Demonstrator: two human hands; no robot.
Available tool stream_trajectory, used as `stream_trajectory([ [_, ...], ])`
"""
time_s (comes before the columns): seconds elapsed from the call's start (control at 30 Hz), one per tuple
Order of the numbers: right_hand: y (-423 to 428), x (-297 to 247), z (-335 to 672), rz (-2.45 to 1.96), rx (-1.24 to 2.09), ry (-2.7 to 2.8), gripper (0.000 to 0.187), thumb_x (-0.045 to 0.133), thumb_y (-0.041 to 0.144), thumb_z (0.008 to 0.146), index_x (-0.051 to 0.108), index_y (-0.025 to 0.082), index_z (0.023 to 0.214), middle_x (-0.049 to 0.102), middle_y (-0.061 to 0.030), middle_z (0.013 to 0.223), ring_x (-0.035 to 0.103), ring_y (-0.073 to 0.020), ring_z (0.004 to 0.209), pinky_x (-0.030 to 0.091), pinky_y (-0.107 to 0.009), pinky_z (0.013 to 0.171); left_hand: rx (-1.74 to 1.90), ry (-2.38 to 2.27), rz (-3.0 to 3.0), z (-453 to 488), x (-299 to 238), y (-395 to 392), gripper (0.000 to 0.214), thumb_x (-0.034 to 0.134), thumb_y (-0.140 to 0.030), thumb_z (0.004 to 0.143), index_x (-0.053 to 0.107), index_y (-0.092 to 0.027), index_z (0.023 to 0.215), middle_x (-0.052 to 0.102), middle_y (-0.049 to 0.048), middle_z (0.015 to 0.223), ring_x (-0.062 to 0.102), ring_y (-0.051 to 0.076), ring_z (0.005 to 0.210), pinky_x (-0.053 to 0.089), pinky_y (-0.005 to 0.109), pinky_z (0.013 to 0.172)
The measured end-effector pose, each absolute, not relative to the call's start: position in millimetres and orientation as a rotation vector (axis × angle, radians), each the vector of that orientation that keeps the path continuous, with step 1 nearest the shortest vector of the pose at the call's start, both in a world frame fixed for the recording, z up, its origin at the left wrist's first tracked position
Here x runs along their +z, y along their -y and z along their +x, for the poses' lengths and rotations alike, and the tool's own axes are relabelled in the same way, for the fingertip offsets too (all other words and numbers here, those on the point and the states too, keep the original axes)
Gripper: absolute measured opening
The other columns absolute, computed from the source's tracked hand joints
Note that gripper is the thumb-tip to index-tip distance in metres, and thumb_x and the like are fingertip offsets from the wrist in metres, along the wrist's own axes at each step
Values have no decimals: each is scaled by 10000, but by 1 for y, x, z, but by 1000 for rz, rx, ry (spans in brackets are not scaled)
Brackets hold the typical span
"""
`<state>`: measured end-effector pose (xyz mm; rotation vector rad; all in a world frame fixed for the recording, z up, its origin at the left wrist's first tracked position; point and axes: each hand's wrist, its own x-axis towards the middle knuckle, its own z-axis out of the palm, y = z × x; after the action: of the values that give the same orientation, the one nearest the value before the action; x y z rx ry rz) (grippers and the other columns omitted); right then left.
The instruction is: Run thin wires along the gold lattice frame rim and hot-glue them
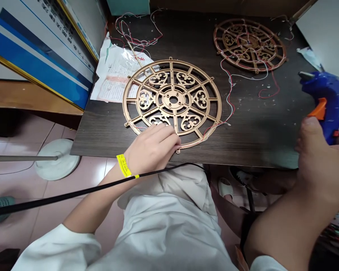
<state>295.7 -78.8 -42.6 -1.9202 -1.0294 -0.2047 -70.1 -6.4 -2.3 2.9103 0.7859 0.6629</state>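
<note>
A round, gold-brown openwork disc (pixel 173 99) with scrollwork and spokes lies flat near the table's front edge. My left hand (pixel 155 145) is closed in a pinch at its near rim, pressing a thin red and white wire (pixel 206 131) there; the fingertips are partly hidden. This wire follows the rim to both sides of the hand. Off to the right, my right hand (pixel 319 150) grips a blue hot glue gun (pixel 327 94) with an orange trigger, raised over the table. Its nozzle points left, away from the disc's surface. The glue gun's rear is cut off by the frame.
A second openwork disc (pixel 250 45) with wires across it lies at the back right. Loose wires (pixel 138 35) and a crumpled printed sheet (pixel 110 71) sit at the back left. Framed panels (pixel 45 49) lean at left. A black cord (pixel 101 187) crosses below my left wrist.
</note>
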Motion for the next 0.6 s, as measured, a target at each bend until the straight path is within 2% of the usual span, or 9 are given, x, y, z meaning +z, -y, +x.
stream_trajectory([
  [0.07,83,-29,265,-1841,-32,1106,443,711,410,813,734,137,1161,605,-64,787,495,-112,573,394,-283,562,692,-800,2905,-70,-3,7,109,544,-168,965,633,-147,905,627,42,868,549,133,816,444,259,766],
  [0.2,91,-10,215,-1798,94,1259,377,780,425,734,719,141,973,513,6,664,392,-78,560,302,-224,511,739,-853,2791,-69,-3,9,100,546,-152,962,630,-129,914,620,52,884,563,131,843,467,256,791],
  [0.3,96,-10,194,-1812,125,1354,389,828,442,717,703,159,953,533,29,648,419,-72,551,341,-215,526,754,-831,2717,-69,-2,7,88,552,-125,949,637,-114,927,612,55,884,560,124,844,475,250,792],
  [0.43,102,-17,181,-1829,22,1539,422,813,447,764,683,167,1052,579,20,705,471,-88,585,408,-243,620,813,-824,2639,-70,-1,5,77,575,-106,931,648,-105,908,624,52,872,565,116,839,479,243,793],
  [0.6,107,-24,178,-1767,-190,1667,387,803,395,771,659,134,1018,572,-4,702,435,-96,564,396,-257,597,912,-879,2529,-71,0,6,59,604,-87,914,662,-98,908,664,34,861,594,96,827,484,216,800],
])
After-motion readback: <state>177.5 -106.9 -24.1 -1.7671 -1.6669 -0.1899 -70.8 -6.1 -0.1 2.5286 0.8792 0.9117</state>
